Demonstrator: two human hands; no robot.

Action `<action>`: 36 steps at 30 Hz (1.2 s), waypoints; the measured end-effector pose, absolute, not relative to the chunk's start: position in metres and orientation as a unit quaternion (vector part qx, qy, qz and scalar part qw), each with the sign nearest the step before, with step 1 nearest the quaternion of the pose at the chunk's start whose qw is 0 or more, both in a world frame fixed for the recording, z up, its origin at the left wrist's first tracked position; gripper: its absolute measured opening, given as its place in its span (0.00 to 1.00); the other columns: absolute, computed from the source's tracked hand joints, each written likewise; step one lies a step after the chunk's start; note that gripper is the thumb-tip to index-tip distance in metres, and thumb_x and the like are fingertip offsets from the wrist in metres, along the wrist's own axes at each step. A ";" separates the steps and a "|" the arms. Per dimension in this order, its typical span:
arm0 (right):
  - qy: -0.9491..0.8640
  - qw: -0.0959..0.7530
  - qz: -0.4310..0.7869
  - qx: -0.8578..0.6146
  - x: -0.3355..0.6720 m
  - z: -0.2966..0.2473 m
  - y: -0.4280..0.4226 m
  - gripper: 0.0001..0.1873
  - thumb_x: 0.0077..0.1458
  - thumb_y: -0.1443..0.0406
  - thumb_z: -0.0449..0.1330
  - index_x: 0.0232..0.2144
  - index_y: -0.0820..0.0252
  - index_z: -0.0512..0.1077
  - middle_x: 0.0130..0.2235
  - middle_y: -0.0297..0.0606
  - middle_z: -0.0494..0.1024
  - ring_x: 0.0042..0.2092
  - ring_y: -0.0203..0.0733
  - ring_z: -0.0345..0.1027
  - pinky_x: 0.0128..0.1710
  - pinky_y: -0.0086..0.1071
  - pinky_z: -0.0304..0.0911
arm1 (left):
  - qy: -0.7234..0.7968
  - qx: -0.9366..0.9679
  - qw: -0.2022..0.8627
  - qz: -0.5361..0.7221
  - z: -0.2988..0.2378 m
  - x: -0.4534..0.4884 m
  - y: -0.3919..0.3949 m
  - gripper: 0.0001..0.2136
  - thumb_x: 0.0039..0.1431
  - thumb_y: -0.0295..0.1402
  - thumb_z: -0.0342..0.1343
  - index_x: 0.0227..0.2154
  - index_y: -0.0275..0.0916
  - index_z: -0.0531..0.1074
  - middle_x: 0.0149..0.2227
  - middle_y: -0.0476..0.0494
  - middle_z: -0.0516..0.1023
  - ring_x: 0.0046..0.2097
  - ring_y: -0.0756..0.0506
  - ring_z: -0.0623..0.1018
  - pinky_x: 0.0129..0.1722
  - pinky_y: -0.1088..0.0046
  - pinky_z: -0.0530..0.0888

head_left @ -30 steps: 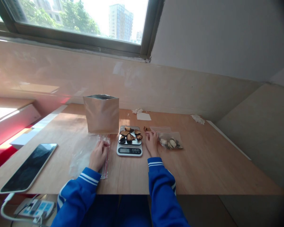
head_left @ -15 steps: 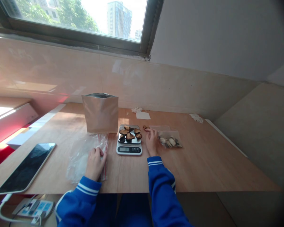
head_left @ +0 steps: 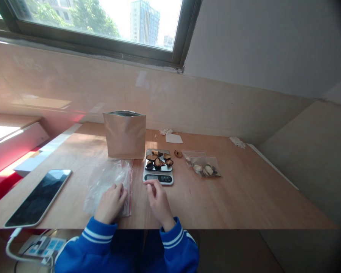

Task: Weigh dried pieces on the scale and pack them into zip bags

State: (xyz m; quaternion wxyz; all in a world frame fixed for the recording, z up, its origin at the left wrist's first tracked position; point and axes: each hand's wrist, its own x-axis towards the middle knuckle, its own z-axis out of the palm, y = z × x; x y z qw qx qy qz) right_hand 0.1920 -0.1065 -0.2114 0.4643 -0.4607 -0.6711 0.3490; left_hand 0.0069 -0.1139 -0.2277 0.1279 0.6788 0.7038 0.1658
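Along our surface [head_left: 244,189] at 6 o'clock, two hands at a bag and scale
Our left grip [head_left: 110,204] lies on a clear zip bag [head_left: 105,189], clamping unclear; our empty right grip [head_left: 158,199], fingers loosely curled, sits just before the digital scale [head_left: 165,178] bearing dried mushroom slices [head_left: 158,161].

No legible text, digital scale readout [head_left: 151,177] too blurred to read

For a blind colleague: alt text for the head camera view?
A person's left hand rests on a clear zip bag on a wooden table; the right hand is at the front of a digital scale bearing dark dried slices. A tan pouch stands behind.
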 end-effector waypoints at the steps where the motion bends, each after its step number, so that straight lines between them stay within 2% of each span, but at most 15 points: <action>1: -0.682 0.434 0.370 -0.458 0.185 -0.209 -0.109 0.12 0.64 0.61 0.48 0.39 0.58 0.70 0.37 0.36 0.73 0.30 0.34 0.63 0.33 0.28 0.60 | 0.688 0.680 0.150 0.206 -0.224 0.006 -0.114 0.12 0.62 0.37 0.40 0.26 0.41 0.62 0.27 0.45 0.69 0.31 0.44 0.72 0.34 0.68 0.66; 5: -0.712 0.356 0.416 -0.439 0.164 -0.198 -0.114 0.14 0.63 0.57 0.50 0.31 0.59 0.67 0.30 0.32 0.71 0.29 0.33 0.62 0.31 0.27 0.56 | 0.616 0.656 0.220 0.376 -0.203 0.013 -0.118 0.14 0.62 0.44 0.43 0.27 0.41 0.63 0.27 0.48 0.70 0.31 0.45 0.72 0.34 0.69 0.69; 8: -0.707 0.357 0.440 -0.424 0.155 -0.190 -0.114 0.16 0.63 0.56 0.49 0.30 0.59 0.65 0.26 0.30 0.67 0.27 0.33 0.61 0.28 0.27 0.54 | 0.588 0.612 0.277 0.451 -0.194 0.020 -0.123 0.14 0.60 0.45 0.46 0.30 0.40 0.67 0.29 0.48 0.72 0.32 0.46 0.73 0.34 0.71 0.70; 11: -0.709 0.371 0.432 -0.417 0.156 -0.186 -0.112 0.16 0.63 0.57 0.49 0.27 0.59 0.64 0.25 0.30 0.66 0.27 0.33 0.60 0.27 0.27 0.52 | 0.572 0.579 0.310 0.491 -0.192 0.019 -0.125 0.14 0.58 0.46 0.51 0.27 0.39 0.68 0.25 0.50 0.68 0.29 0.49 0.70 0.31 0.74 0.68; 16: -0.632 0.415 0.416 -0.505 0.178 -0.186 -0.097 0.19 0.61 0.59 0.49 0.20 0.58 0.60 0.20 0.28 0.59 0.23 0.33 0.53 0.24 0.28 0.47 | 0.590 0.494 0.231 0.596 -0.178 0.016 -0.127 0.17 0.60 0.43 0.49 0.21 0.40 0.59 0.20 0.54 0.56 0.23 0.52 0.60 0.23 0.77 0.60; 19: -0.633 0.411 0.415 -0.508 0.195 -0.178 -0.087 0.20 0.61 0.58 0.48 0.19 0.58 0.59 0.19 0.28 0.59 0.24 0.33 0.53 0.25 0.28 0.50 | 0.597 0.518 0.180 0.585 -0.159 0.024 -0.124 0.17 0.61 0.41 0.48 0.19 0.39 0.58 0.19 0.55 0.55 0.22 0.53 0.59 0.23 0.77 0.58; 21: -0.691 0.391 0.385 -0.470 0.207 -0.171 -0.080 0.19 0.62 0.57 0.48 0.23 0.58 0.65 0.25 0.32 0.66 0.29 0.36 0.61 0.30 0.29 0.57 | 0.599 0.539 0.179 0.564 -0.148 0.032 -0.117 0.17 0.60 0.41 0.48 0.19 0.39 0.57 0.19 0.55 0.54 0.23 0.53 0.58 0.24 0.76 0.57; 23: -0.743 0.385 0.333 -0.435 0.220 -0.166 -0.071 0.16 0.63 0.57 0.48 0.32 0.58 0.70 0.35 0.37 0.72 0.39 0.39 0.66 0.40 0.31 0.61 | 0.610 0.547 0.189 0.541 -0.143 0.038 -0.106 0.17 0.59 0.41 0.48 0.17 0.39 0.56 0.18 0.54 0.53 0.23 0.53 0.58 0.24 0.76 0.57; 25: -0.762 0.399 0.269 -0.433 0.236 -0.168 -0.057 0.14 0.64 0.59 0.47 0.41 0.57 0.70 0.44 0.41 0.71 0.49 0.41 0.64 0.50 0.36 0.60 | 0.635 0.536 0.188 0.524 -0.144 0.041 -0.091 0.17 0.57 0.40 0.48 0.16 0.39 0.55 0.18 0.54 0.53 0.23 0.52 0.58 0.25 0.75 0.56; 28: -0.772 0.390 0.176 -0.470 0.261 -0.182 -0.031 0.16 0.61 0.66 0.47 0.47 0.57 0.69 0.54 0.45 0.67 0.59 0.45 0.57 0.60 0.43 0.52 | 0.670 0.508 0.197 0.505 -0.152 0.043 -0.068 0.16 0.54 0.38 0.50 0.15 0.39 0.56 0.17 0.53 0.54 0.24 0.51 0.60 0.25 0.75 0.55; 32: -0.803 0.313 0.122 -0.493 0.281 -0.203 -0.003 0.26 0.52 0.72 0.51 0.55 0.57 0.66 0.62 0.45 0.60 0.64 0.47 0.51 0.63 0.46 0.48 | 0.666 0.469 0.245 0.526 -0.160 0.046 -0.043 0.17 0.54 0.39 0.48 0.14 0.40 0.53 0.17 0.53 0.51 0.23 0.51 0.57 0.23 0.74 0.52; 36: -0.814 0.267 0.104 -0.505 0.280 -0.212 0.009 0.30 0.52 0.71 0.52 0.58 0.59 0.62 0.63 0.47 0.59 0.64 0.46 0.50 0.62 0.44 0.48 | 0.640 0.437 0.261 0.575 -0.172 0.055 -0.027 0.17 0.54 0.40 0.48 0.15 0.40 0.52 0.17 0.53 0.49 0.23 0.52 0.54 0.22 0.73 0.51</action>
